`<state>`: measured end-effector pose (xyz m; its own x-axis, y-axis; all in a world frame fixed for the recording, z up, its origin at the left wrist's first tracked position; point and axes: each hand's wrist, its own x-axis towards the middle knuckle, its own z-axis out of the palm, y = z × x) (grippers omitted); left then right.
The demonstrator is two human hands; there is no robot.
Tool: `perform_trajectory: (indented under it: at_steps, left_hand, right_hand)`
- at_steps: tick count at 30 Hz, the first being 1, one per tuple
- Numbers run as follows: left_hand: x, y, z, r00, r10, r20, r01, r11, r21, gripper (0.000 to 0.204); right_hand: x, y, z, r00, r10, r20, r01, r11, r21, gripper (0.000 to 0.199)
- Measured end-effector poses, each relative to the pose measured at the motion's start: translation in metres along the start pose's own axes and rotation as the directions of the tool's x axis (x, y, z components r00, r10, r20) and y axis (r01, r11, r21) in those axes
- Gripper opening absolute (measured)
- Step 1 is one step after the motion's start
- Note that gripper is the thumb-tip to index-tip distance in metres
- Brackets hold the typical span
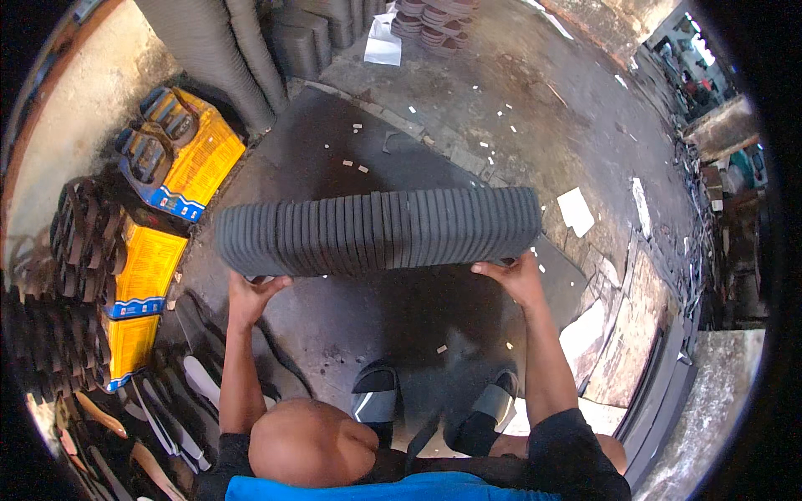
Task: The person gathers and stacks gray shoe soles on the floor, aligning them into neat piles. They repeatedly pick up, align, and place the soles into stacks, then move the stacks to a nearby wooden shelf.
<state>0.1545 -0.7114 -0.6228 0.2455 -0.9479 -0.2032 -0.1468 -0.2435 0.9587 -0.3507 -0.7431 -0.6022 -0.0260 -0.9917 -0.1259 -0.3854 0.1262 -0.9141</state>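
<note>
A long row of dark grey sole-shaped foam pieces (376, 232), pressed face to face, spans the space in front of me. My left hand (253, 292) grips its left end from below, thumb along the near side. At the right end my right hand (511, 275) holds it the same way, with the thumb pointing inward. The fingers of both hands are mostly hidden under the row. It is held sideways above the floor and bows slightly upward in the middle.
Yellow-and-blue containers (200, 150) stand at the left beside stacked dark straps (79, 242). Tall stacks of grey soles (221, 58) rise behind. Loose sole pieces (167, 417) lie lower left. Paper sheets (575, 211) and scraps litter the dark floor (334, 150). My sandalled feet (374, 397) are below.
</note>
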Motion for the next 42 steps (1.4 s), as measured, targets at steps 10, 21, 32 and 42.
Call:
perform_trajectory:
  at_steps: [10, 21, 32, 42]
  left_hand:
    - [-0.010, 0.004, 0.010, 0.998, 0.056, 0.008, -0.056, 0.996, 0.071, 0.078]
    - [0.005, -0.002, 0.024, 0.982, -0.005, -0.187, 0.092, 0.883, 0.459, 0.072]
    - [-0.038, -0.052, 0.094, 0.957, 0.271, -0.105, -0.058, 0.530, 0.846, 0.125]
    - [-0.049, -0.045, 0.112, 0.981, 0.193, 0.036, -0.110, 0.389, 0.914, 0.131]
  right_hand:
    - [-0.008, -0.008, -0.001, 0.991, 0.078, 0.107, -0.091, 0.988, 0.124, 0.081]
    - [0.012, -0.013, -0.005, 0.927, 0.374, 0.013, -0.297, 0.757, -0.582, 0.117]
    - [-0.030, 0.042, 0.067, 0.964, 0.033, -0.264, -0.183, 0.803, -0.567, 0.124]
    - [-0.033, 0.043, 0.099, 0.913, -0.145, -0.381, -0.168, 0.717, -0.677, 0.114]
